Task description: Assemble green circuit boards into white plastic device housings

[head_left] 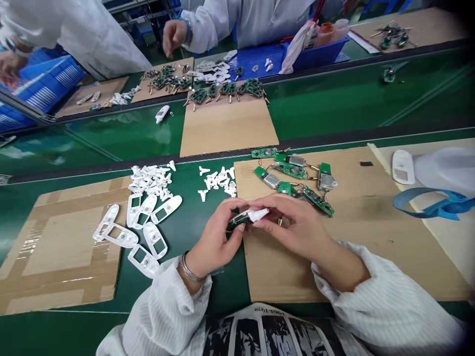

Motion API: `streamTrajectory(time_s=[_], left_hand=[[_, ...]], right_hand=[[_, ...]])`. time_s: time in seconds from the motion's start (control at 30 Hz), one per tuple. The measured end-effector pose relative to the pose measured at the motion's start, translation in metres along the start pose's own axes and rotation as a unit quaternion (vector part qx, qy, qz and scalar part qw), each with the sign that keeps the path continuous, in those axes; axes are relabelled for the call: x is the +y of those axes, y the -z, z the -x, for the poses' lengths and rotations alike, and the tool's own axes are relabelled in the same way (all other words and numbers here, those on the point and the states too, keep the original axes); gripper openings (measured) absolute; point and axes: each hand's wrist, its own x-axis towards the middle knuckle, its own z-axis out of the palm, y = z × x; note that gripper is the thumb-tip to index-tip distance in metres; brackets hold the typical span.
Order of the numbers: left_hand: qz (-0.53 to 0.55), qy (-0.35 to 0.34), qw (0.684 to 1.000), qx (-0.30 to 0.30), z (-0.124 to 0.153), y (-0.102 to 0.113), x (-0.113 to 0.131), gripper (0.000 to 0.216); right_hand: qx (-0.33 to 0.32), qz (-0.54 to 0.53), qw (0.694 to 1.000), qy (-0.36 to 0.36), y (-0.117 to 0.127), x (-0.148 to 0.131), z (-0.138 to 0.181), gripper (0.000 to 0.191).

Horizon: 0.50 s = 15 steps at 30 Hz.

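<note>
You hold one small green circuit board between your two hands, just above the near left corner of the cardboard sheet in front of you. Your left hand has thumb and fingers closed round the board's left end. Your right hand pinches the single white tip sitting on the board's other end, fingers curled in tight.

Just beyond your right hand, on the same sheet, lie about seven more loose boards, some overlapping, so the count is not firm.

To your left, seven white housing shells lie partly on the green belt and partly on a second cardboard sheet. Behind them are two heaps of small white parts: a larger heap and a smaller heap, each too crowded to count.

At your far right lie one more white shell and one loop of blue strap.

Farther up the belt, a third cardboard sheet carries a row of boards along its far edge, and one white device lies beside it. One co-worker's hand hangs over the far bench.
</note>
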Motion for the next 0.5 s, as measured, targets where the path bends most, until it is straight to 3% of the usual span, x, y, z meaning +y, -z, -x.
streamTrajectory(time_s=[0.1, 0.2, 0.4, 0.5], left_hand=[[-0.111, -0.099, 0.989, 0.004, 0.000, 0.000, 0.001, 0.049], [-0.106, -0.149, 0.982, 0.045, 0.002, -0.002, 0.002, 0.046], [0.012, -0.165, 0.977, 0.131, 0.007, -0.013, -0.001, 0.035], [0.031, -0.169, 0.972, 0.159, 0.009, -0.018, 0.000, 0.027]], right_hand=[[0.008, -0.073, 0.997, -0.034, -0.004, -0.004, 0.002, 0.023], [0.030, -0.120, 0.991, -0.050, -0.007, -0.009, 0.003, 0.023], [0.039, -0.020, 0.994, 0.101, -0.008, -0.024, 0.006, 0.013], [0.052, -0.027, 0.991, 0.117, -0.010, -0.029, 0.006, 0.007]])
